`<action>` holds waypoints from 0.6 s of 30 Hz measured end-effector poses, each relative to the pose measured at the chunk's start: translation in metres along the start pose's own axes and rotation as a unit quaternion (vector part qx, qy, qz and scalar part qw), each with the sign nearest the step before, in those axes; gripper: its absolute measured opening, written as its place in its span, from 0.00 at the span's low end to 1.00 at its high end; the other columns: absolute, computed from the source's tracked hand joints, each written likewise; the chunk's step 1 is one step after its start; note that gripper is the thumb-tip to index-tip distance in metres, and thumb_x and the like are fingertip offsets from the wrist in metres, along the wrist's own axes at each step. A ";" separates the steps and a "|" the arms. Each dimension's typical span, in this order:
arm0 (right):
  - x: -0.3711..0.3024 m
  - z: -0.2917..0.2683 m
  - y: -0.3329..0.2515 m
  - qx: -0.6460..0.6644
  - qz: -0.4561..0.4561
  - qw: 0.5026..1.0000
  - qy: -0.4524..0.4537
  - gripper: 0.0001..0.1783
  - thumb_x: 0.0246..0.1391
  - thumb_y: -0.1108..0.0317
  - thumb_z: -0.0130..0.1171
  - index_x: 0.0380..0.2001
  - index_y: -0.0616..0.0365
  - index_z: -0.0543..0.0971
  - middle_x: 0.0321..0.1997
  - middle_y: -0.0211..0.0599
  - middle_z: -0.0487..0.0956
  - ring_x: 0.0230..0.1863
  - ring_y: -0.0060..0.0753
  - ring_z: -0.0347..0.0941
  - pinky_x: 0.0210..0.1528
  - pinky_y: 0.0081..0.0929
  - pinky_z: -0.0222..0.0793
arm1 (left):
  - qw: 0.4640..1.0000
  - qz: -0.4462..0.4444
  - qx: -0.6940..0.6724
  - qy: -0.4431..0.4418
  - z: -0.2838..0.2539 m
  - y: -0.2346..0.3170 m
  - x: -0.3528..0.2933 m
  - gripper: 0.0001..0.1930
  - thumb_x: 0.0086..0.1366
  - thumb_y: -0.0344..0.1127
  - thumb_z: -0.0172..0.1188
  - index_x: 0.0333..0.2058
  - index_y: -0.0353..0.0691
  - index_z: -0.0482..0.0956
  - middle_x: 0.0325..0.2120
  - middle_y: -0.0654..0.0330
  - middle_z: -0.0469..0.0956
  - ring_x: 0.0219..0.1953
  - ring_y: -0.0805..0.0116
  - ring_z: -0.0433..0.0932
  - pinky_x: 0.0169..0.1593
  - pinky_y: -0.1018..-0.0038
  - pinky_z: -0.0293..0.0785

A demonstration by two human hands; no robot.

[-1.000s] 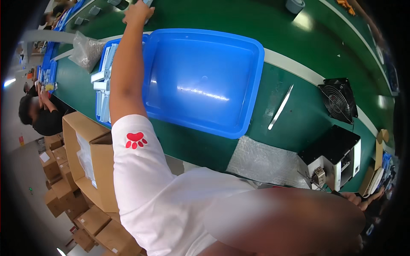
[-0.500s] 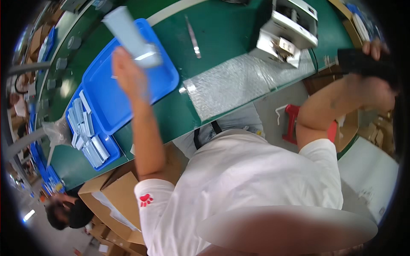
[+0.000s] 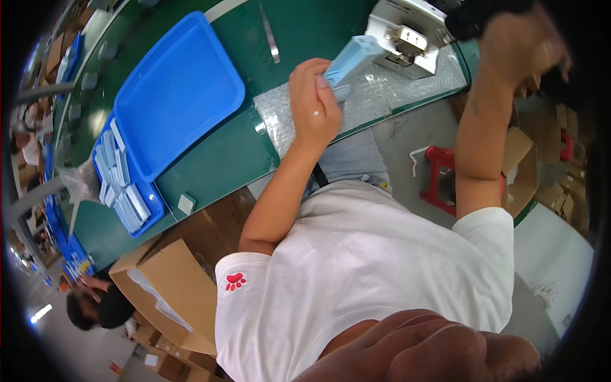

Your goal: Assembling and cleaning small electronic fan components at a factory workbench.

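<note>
My left hand [image 3: 315, 105] is closed around a long light-blue plastic housing [image 3: 352, 58], tilted up to the right. It is above the bubble-wrap sheet [image 3: 407, 89], close to the white device [image 3: 407, 44] with metal parts at its front. My right hand [image 3: 525, 48], partly blurred, is wrapped round a black electric screwdriver [image 3: 480, 18]. The tool's thin tip points left, towards the device's front; whether they touch I cannot tell. The far end of the tool is lost in the dark rim.
A large blue tray [image 3: 149, 167] overlaps a smaller blue tray [image 3: 156, 219] holding several light-blue pieces [image 3: 118, 169]. Tweezers [image 3: 270, 35] lie on the green table [image 3: 286, 19]. A red stool [image 3: 434, 181] and cardboard boxes [image 3: 184, 286] stand below. Another person [image 3: 95, 305] is at lower left.
My left hand has carried the housing right, from over the large blue tray to beside the white device. My right hand has brought the screwdriver up and left towards that device.
</note>
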State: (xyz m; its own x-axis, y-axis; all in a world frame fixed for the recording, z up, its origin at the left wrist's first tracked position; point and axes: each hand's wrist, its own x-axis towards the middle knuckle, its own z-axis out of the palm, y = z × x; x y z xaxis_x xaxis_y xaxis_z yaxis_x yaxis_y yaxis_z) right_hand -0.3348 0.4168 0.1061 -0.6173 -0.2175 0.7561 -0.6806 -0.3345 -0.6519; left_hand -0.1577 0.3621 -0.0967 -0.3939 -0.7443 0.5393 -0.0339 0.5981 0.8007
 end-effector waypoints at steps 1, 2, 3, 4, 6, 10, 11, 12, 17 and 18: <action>-0.009 0.003 -0.014 -0.055 0.106 0.993 0.011 0.30 0.72 0.40 0.43 0.38 0.60 0.74 0.28 0.35 0.77 0.18 0.25 0.73 0.19 0.22 0.71 | 1.000 0.015 -0.002 -0.008 0.000 -0.004 -0.001 0.09 0.71 0.26 0.46 0.41 0.32 0.76 0.42 0.46 0.78 0.45 0.47 0.75 0.53 0.59 0.70; -0.011 0.007 -0.012 -0.048 0.109 0.993 0.004 0.30 0.72 0.40 0.43 0.38 0.60 0.74 0.28 0.35 0.77 0.18 0.25 0.73 0.19 0.22 0.71 | 0.999 0.034 -0.009 -0.022 0.002 -0.006 -0.002 0.09 0.71 0.26 0.46 0.41 0.31 0.76 0.42 0.46 0.78 0.45 0.47 0.75 0.53 0.59 0.70; -0.019 0.012 -0.022 -0.026 0.113 0.993 -0.014 0.31 0.71 0.39 0.43 0.38 0.60 0.74 0.28 0.34 0.77 0.19 0.25 0.73 0.20 0.22 0.70 | 0.999 0.028 -0.001 -0.018 0.001 -0.007 -0.001 0.09 0.71 0.26 0.46 0.41 0.31 0.76 0.42 0.46 0.78 0.45 0.47 0.75 0.53 0.59 0.70; -0.020 -0.002 -0.022 -0.004 0.117 0.993 -0.031 0.31 0.70 0.38 0.44 0.38 0.59 0.74 0.28 0.34 0.77 0.19 0.25 0.73 0.21 0.22 0.70 | 0.999 0.036 -0.007 -0.016 0.001 -0.007 0.000 0.09 0.71 0.26 0.46 0.41 0.32 0.76 0.42 0.47 0.78 0.45 0.47 0.74 0.53 0.59 0.70; -0.033 0.014 -0.032 0.028 0.126 0.990 -0.053 0.31 0.68 0.37 0.45 0.38 0.59 0.74 0.29 0.34 0.77 0.20 0.25 0.73 0.22 0.22 0.70 | 0.999 0.048 -0.017 -0.014 0.001 -0.004 0.000 0.08 0.70 0.25 0.46 0.41 0.32 0.76 0.42 0.48 0.78 0.45 0.48 0.73 0.52 0.59 0.69; -0.024 0.002 0.018 0.094 0.129 0.982 -0.102 0.33 0.64 0.34 0.47 0.39 0.58 0.74 0.30 0.32 0.77 0.22 0.25 0.72 0.25 0.23 0.69 | 0.999 0.046 -0.017 -0.002 0.001 -0.003 -0.001 0.08 0.70 0.24 0.46 0.42 0.33 0.76 0.42 0.48 0.77 0.44 0.48 0.73 0.51 0.58 0.69; -0.027 0.009 0.023 0.111 0.130 0.979 -0.114 0.33 0.62 0.33 0.47 0.39 0.58 0.74 0.30 0.32 0.77 0.22 0.25 0.72 0.26 0.23 0.69 | 0.999 0.049 -0.020 -0.012 0.003 -0.003 -0.001 0.08 0.69 0.23 0.47 0.42 0.33 0.75 0.42 0.49 0.77 0.44 0.48 0.73 0.51 0.58 0.69; -0.025 0.008 0.031 0.129 0.129 0.975 -0.128 0.34 0.61 0.33 0.48 0.39 0.57 0.74 0.31 0.32 0.76 0.23 0.25 0.72 0.26 0.23 0.69 | 0.998 0.052 -0.022 -0.019 0.003 -0.003 -0.001 0.09 0.69 0.23 0.47 0.42 0.33 0.75 0.42 0.49 0.77 0.44 0.48 0.73 0.51 0.58 0.69; -0.029 0.009 0.041 0.216 0.125 0.948 -0.196 0.36 0.56 0.29 0.50 0.40 0.56 0.74 0.32 0.31 0.76 0.25 0.24 0.71 0.30 0.23 0.68 | 0.999 0.043 -0.014 -0.013 -0.001 -0.006 -0.002 0.09 0.67 0.22 0.47 0.42 0.33 0.75 0.42 0.48 0.77 0.44 0.47 0.72 0.51 0.58 0.69; -0.026 0.004 0.049 0.229 0.123 0.943 -0.206 0.37 0.55 0.28 0.51 0.40 0.56 0.74 0.32 0.30 0.76 0.25 0.24 0.70 0.30 0.23 0.68 | 0.999 0.042 -0.017 -0.015 -0.001 -0.006 -0.002 0.09 0.67 0.21 0.47 0.42 0.33 0.75 0.42 0.48 0.77 0.44 0.47 0.72 0.51 0.58 0.69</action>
State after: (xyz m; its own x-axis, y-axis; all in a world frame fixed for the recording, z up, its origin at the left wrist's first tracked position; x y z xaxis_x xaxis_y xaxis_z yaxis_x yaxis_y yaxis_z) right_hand -0.3503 0.4030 0.0546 -0.4640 -0.6466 0.6055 -0.2360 -0.5686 -0.7880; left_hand -0.1560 0.3597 -0.1023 -0.4220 -0.6821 0.5972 0.0312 0.6475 0.7615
